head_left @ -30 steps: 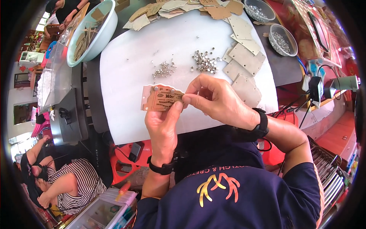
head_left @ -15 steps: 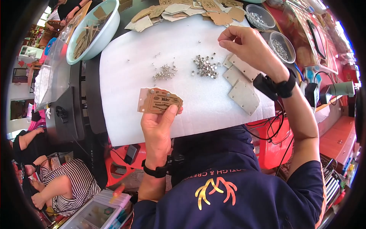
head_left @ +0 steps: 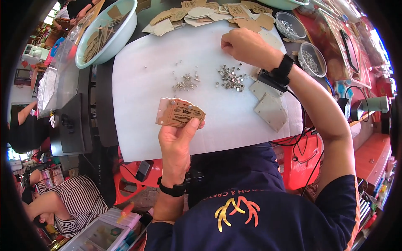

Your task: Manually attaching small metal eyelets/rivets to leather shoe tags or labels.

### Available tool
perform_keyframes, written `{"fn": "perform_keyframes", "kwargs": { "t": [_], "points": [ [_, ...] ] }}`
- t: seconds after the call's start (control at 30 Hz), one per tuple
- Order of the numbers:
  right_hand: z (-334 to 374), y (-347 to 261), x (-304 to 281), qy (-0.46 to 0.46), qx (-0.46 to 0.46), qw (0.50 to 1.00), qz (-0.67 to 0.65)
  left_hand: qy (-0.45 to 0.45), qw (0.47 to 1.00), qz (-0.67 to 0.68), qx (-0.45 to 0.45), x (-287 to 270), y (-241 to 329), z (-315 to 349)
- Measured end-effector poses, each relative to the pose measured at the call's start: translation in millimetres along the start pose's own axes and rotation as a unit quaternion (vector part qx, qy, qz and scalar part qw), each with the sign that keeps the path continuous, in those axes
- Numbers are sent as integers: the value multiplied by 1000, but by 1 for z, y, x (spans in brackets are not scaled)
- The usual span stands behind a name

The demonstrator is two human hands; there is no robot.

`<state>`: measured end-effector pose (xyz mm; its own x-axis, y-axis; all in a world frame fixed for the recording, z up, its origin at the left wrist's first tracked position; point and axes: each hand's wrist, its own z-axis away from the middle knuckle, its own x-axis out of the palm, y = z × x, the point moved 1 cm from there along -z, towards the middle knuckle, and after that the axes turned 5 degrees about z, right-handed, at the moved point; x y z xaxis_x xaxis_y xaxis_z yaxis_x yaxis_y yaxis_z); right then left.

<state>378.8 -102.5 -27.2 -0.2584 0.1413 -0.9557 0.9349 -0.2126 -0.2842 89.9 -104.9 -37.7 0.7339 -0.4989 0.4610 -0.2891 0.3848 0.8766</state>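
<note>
Brown leather tag (head_left: 180,113), one stud showing at its corner, is pinched in the left hand (head_left: 178,140) above the white-covered counter (head_left: 142,83). Closed right hand (head_left: 243,42) rests beside the loose studs (head_left: 230,78); unfinished tags (head_left: 270,109) wait, so much seems left.

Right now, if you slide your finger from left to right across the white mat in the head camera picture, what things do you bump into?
Stack of brown cards held in the left hand → small heap of metal pins → bigger heap of shiny studs → right hand reaching past it → grey card pieces at the mat's right edge.
</note>
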Motion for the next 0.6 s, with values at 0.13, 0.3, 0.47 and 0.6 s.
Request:
{"fn": "perform_keyframes", "kwargs": {
  "t": [0.13,0.3,0.47,0.6],
  "points": [
    [-1,-7,-3,-2,-30,999,41,-10,1000,1,-4,-2,-1,-1],
    [0,1,-2,-21,-34,999,16,-18,1000,2,-10,0,0,-3],
    [3,0,-9,-57,-31,998,-23,-33,999,1,-2,-5,-4,-4],
    [6,18,-5,-20,-39,999,-16,-25,1000,-4,-10,-2,-3,-4]
  ]
}}
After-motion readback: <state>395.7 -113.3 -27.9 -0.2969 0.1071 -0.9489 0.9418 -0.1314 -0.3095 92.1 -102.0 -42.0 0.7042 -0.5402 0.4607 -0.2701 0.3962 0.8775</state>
